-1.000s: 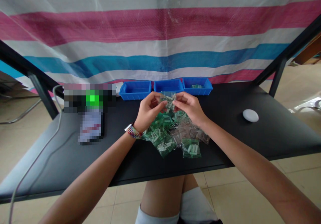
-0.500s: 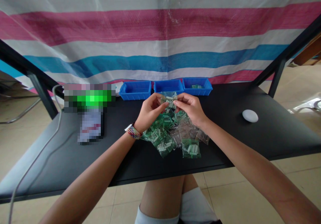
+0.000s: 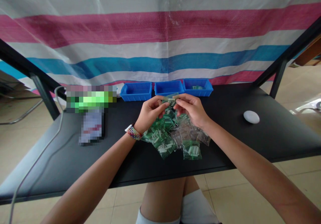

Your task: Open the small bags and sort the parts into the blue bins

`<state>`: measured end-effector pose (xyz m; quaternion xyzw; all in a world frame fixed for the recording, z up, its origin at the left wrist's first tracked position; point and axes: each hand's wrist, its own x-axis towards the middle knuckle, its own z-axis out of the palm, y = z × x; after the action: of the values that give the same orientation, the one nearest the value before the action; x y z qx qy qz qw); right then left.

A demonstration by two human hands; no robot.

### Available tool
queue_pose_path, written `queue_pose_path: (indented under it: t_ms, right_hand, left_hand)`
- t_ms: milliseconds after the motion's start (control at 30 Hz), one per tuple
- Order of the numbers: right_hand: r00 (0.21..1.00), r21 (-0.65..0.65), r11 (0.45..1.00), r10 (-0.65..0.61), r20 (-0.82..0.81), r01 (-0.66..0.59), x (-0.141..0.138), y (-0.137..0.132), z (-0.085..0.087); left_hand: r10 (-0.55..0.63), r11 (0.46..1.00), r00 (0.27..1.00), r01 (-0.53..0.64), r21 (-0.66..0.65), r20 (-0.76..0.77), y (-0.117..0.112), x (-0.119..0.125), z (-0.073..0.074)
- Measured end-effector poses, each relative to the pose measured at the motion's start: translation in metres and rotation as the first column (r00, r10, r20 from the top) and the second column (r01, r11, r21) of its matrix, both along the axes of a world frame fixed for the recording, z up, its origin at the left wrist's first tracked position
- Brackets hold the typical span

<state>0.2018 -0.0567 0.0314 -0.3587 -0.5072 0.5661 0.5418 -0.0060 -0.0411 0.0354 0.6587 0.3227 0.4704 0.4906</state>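
Observation:
My left hand (image 3: pixel 149 113) and my right hand (image 3: pixel 191 109) pinch one small clear plastic bag (image 3: pixel 171 99) of little white parts between them, held just above the table. Both sets of fingers are closed on its top edge. Under the hands lies a heap of several similar small bags (image 3: pixel 175 137), green and clear, on the black table (image 3: pixel 250 140). A beaded band sits on my left wrist.
Three blue bins (image 3: pixel 166 88) stand in a row behind the heap; the right bin (image 3: pixel 198 86) holds some small bags. A white round object (image 3: pixel 251 117) lies at the right. Blurred items (image 3: pixel 91 115) and a grey cable (image 3: pixel 37 163) are at the left. A striped tarp hangs behind.
The held bag has tipped flatter and sunk a little between my fingers. Both hands have stayed over the heap.

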Motion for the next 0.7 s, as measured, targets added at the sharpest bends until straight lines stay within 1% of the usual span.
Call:
queue_pose_path:
  t_ms: [100, 167, 267, 367, 433, 567, 633, 700]
  right_hand:
    - [0.999, 0.02, 1.0, -0.004, -0.045, 0.005, 0.0005, -0.0005, 0.0006]
    - [0.998, 0.044, 0.999, -0.017, -0.053, 0.019, 0.001, -0.0006, 0.0004]
    - [0.998, 0.07, 0.997, -0.035, -0.052, 0.038, 0.0022, -0.0004, -0.0003]
    - [0.998, 0.083, 0.996, -0.027, -0.051, 0.031, 0.0038, 0.0001, -0.0006]
    - [0.999, 0.084, 0.996, -0.023, -0.033, 0.026, 0.0045, 0.0004, -0.0006]
    - [0.999, 0.08, 0.997, -0.023, 0.029, 0.021, 0.0028, 0.0001, 0.0007]
    - [0.998, 0.084, 0.995, -0.057, 0.036, 0.054, 0.0002, -0.0003, 0.0017]
    - [0.992, 0.085, 0.988, -0.126, 0.007, 0.125, -0.0024, -0.0001, 0.0023]
  left_hand:
    - [0.026, 1.0, 0.999, -0.025, -0.013, 0.043, 0.0024, -0.0014, 0.0006]
    - [0.037, 0.997, 0.995, -0.031, -0.073, 0.094, 0.004, -0.0021, 0.0001]
    - [0.049, 0.979, 0.985, -0.015, -0.201, 0.165, 0.0058, -0.0021, -0.0014]
    - [0.04, 0.966, 0.977, 0.016, -0.259, 0.209, 0.0062, -0.0011, -0.0026]
    - [0.023, 0.969, 0.982, 0.025, -0.248, 0.189, 0.0057, -0.0003, -0.0026]
    - [0.007, 0.987, 0.992, 0.013, -0.161, 0.126, 0.0044, 0.0005, -0.0018]
    - [0.015, 0.992, 0.993, 0.0, -0.126, 0.114, 0.004, 0.0004, -0.0012]
    - [0.02, 0.994, 0.994, -0.009, -0.106, 0.109, 0.0038, 0.0002, -0.0008]
